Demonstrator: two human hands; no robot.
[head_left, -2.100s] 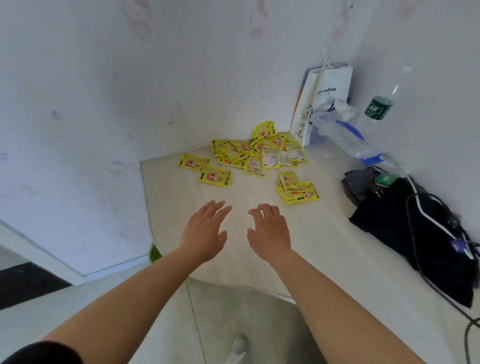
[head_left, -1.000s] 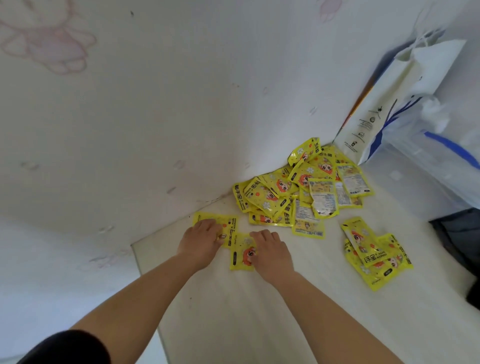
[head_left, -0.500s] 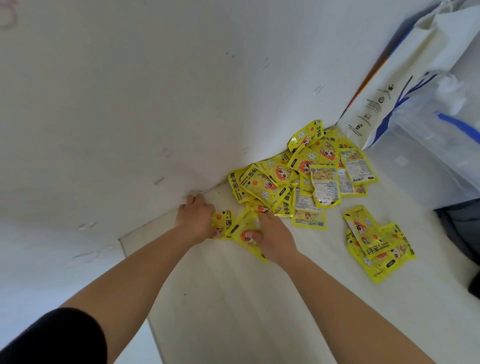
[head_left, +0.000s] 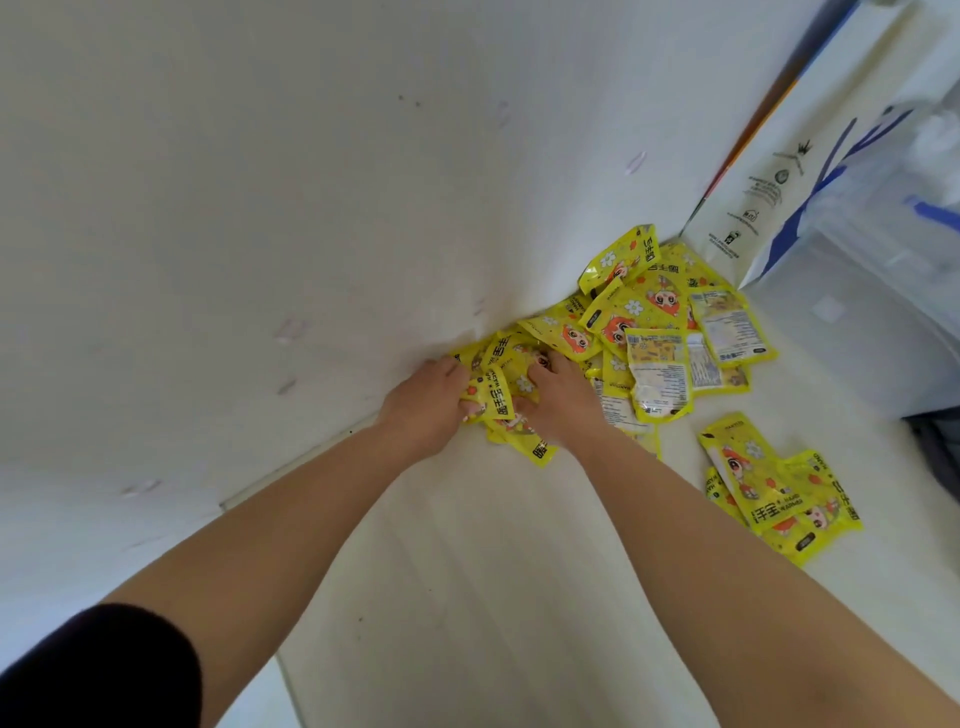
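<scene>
Several yellow packets with an orange cartoon print lie in a heap (head_left: 660, 332) on the pale tabletop (head_left: 493, 597), against the white wall. My left hand (head_left: 426, 402) and my right hand (head_left: 558, 400) sit side by side at the heap's left end. Between them they hold a crumpled bunch of packets (head_left: 501, 395); the fingers of both hands curl round it. A smaller stack of the same packets (head_left: 774, 493) lies apart on the right, untouched.
A white paper bag (head_left: 810, 156) leans in the corner at the upper right. Beside it is a clear plastic bag with blue trim (head_left: 893, 228). Dark cloth (head_left: 943, 447) shows at the right edge. The table's left edge runs along the wall (head_left: 260, 260).
Both hands have slid the two loose packets up and to the right into the heap's left end, and now grip a bunch there. The camera has come closer.
</scene>
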